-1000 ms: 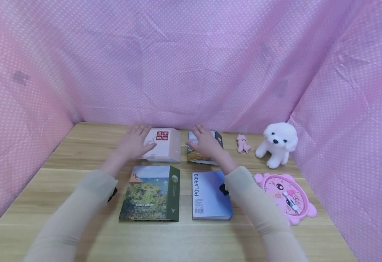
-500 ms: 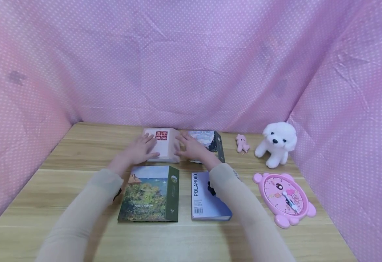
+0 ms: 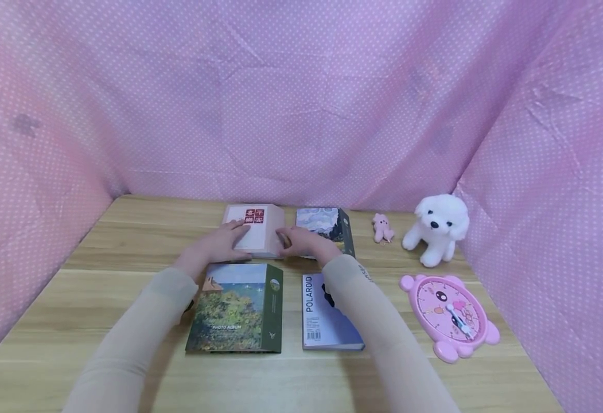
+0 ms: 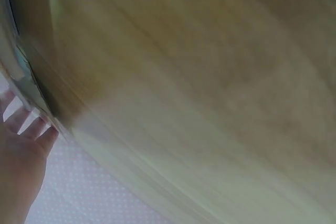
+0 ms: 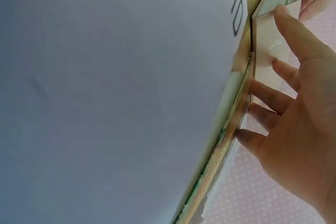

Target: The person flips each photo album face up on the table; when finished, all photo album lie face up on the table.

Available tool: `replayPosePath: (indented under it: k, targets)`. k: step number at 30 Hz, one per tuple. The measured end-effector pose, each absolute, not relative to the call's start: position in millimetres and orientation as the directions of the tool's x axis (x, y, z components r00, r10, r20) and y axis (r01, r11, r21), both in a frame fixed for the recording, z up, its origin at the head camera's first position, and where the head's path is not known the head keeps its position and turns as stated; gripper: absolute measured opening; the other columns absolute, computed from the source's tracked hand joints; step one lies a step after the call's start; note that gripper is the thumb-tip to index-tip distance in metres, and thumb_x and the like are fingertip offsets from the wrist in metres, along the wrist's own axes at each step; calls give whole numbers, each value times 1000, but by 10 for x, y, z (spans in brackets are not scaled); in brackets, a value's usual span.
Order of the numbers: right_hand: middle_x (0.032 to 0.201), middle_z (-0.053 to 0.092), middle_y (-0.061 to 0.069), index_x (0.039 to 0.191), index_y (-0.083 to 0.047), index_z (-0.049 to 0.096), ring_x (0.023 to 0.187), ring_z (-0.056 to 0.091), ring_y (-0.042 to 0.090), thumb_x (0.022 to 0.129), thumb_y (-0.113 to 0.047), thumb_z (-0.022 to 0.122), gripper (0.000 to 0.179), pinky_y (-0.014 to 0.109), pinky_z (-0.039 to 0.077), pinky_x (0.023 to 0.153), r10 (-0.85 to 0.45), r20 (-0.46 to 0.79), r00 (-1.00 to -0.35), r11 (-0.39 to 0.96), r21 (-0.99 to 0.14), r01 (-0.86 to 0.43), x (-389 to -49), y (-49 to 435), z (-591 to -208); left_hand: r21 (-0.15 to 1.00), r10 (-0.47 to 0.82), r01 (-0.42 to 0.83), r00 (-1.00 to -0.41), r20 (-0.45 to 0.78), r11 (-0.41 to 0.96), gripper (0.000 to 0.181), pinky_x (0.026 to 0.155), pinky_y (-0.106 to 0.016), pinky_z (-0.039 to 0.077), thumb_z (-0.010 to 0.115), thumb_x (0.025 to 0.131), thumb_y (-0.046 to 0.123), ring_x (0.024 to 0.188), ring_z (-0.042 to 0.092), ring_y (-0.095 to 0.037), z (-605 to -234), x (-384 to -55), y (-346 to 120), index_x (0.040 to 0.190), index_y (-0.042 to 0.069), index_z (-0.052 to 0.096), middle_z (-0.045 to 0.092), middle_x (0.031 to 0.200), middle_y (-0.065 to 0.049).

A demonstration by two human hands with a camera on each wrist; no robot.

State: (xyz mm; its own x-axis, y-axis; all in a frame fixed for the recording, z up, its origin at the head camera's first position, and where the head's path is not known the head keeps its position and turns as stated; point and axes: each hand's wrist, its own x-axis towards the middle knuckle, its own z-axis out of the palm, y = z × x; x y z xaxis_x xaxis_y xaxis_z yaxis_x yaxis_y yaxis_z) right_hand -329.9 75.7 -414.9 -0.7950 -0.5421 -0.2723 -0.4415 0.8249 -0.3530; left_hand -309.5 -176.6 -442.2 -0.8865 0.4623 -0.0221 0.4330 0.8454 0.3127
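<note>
A pale pink-and-white album with red character squares lies at the back of the wooden table. My left hand rests at its left side, fingers over the cover and thumb near the front edge. Against its right side lies my right hand; in the right wrist view the thumb and fingertips touch the pale spine, fingers loosely bent. A painted-cover album lies partly behind that hand. In the left wrist view my left hand has its fingers stretched along the album's edge.
A green photo album and a blue Polaroid album lie in front, under the forearms. To the right are a small pink toy, a white plush dog and a pink toy clock. Pink dotted cloth walls the table.
Both hands have come down to the pink-and-white album. The right moved left from over the painted-cover album to the spine; the left moved slightly right and nearer. The albums stay about in place.
</note>
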Motion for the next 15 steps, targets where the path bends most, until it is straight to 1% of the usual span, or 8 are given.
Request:
replayPosePath:
  k: [6, 11, 13, 15]
  targets:
    - [132, 53, 4, 148, -20, 33, 114, 51, 17, 87, -41, 66, 73, 35, 42, 103, -546, -276, -791, 821, -364, -440, -3291, 765, -4163, 297, 455, 430, -890, -18, 853, 87, 112, -54, 26, 64, 81, 55, 137, 27, -41, -4431, -3116, -1741, 146, 6, 33, 28, 151, -21]
    - [142, 45, 5, 149, -20, 30, 127, 45, 19, 85, -38, 69, 77, 36, 37, 108, -553, -264, -790, 796, -448, -408, -3289, 789, -4155, 303, 472, 459, -881, 34, 835, 87, 109, -55, 31, 68, 77, 51, 130, 38, -43, -4422, -3153, -1732, 142, 1, 38, 39, 143, -26]
    - [147, 41, 4, 149, -19, 29, 132, 40, 20, 85, -36, 70, 78, 37, 34, 111, -560, -242, -792, 774, -493, -397, -3299, 798, -4154, 311, 463, 452, -885, 42, 836, 88, 108, -55, 33, 69, 77, 51, 128, 41, -43, -4422, -3169, -1734, 142, 1, 39, 41, 141, -26]
    - [148, 39, 4, 149, -20, 28, 134, 38, 20, 85, -35, 71, 79, 37, 33, 111, -566, -218, -795, 757, -519, -397, -3311, 802, -4153, 323, 448, 436, -893, 40, 840, 88, 107, -55, 34, 69, 77, 51, 127, 42, -43, -4421, -3178, -1738, 142, 1, 38, 42, 141, -26]
